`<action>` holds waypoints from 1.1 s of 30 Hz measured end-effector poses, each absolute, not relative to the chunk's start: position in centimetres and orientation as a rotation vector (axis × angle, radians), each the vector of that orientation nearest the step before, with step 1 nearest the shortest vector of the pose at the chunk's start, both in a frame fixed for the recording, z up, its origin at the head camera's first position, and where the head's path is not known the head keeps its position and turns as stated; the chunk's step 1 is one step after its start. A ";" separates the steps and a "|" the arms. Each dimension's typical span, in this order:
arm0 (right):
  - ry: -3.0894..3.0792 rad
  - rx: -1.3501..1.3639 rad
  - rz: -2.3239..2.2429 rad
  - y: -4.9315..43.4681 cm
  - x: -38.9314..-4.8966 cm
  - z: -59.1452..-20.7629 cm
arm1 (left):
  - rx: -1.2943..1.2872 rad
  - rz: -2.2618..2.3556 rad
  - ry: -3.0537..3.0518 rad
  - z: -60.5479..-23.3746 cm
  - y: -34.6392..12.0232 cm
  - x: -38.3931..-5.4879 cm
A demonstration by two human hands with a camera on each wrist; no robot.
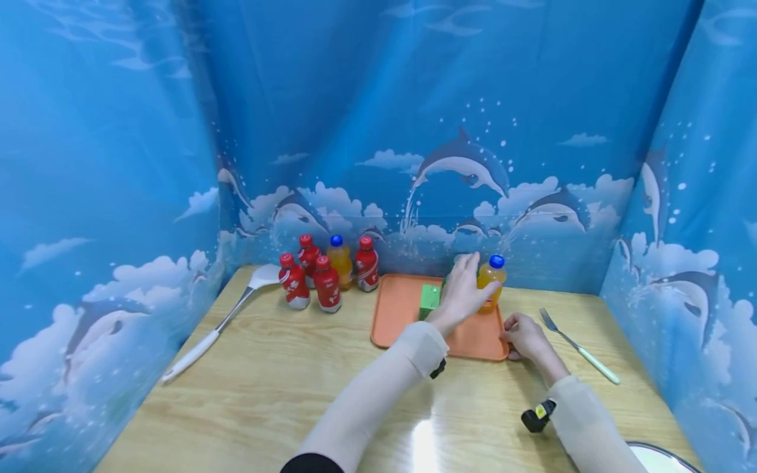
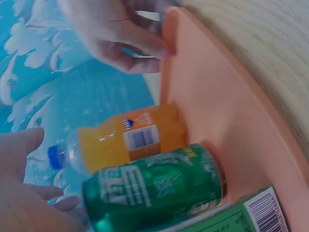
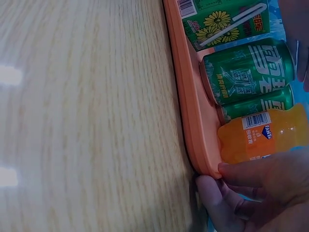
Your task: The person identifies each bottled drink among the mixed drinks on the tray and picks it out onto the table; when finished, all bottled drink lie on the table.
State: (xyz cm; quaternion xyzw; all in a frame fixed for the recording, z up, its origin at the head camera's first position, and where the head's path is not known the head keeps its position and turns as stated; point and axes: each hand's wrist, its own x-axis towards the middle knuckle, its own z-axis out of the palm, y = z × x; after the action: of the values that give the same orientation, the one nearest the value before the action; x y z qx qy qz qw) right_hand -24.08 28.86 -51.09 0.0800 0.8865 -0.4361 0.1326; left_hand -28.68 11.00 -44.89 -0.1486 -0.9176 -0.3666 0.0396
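Note:
An orange tray (image 1: 397, 309) carries a green juice carton (image 1: 430, 299), green soda cans (image 3: 248, 72) and an orange soda bottle (image 1: 493, 274) with a blue cap. Two cans show in the right wrist view; in the head view my hand mostly hides them. My left hand (image 1: 464, 289) is over the tray by the can tops, fingers stretched and thumb spread towards the bottle. In the left wrist view the fingers are close to a can (image 2: 154, 188) without gripping it. At the tray's near right corner, my right hand (image 1: 525, 338) pinches the rim between thumb and fingers.
Several red bottles (image 1: 328, 286) and another orange soda bottle (image 1: 341, 261) stand at the back left. Beside them lies a long-handled white ladle (image 1: 207, 341). A fork (image 1: 582, 351) lies right of the tray, and a round white dish (image 1: 656, 460) shows at the lower right.

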 end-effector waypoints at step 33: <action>2.585 0.238 -1.266 28.8 -24.0 -51.4 | -0.449 -0.194 -2.808 -46.3 13.7 -30.7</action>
State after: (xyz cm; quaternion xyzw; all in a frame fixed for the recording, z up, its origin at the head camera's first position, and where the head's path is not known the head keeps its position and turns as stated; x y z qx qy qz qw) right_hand -24.04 28.81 -51.40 0.0818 0.8878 -0.4348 0.1265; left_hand -30.72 13.68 -46.26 -0.1560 -0.9747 -0.0672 0.1453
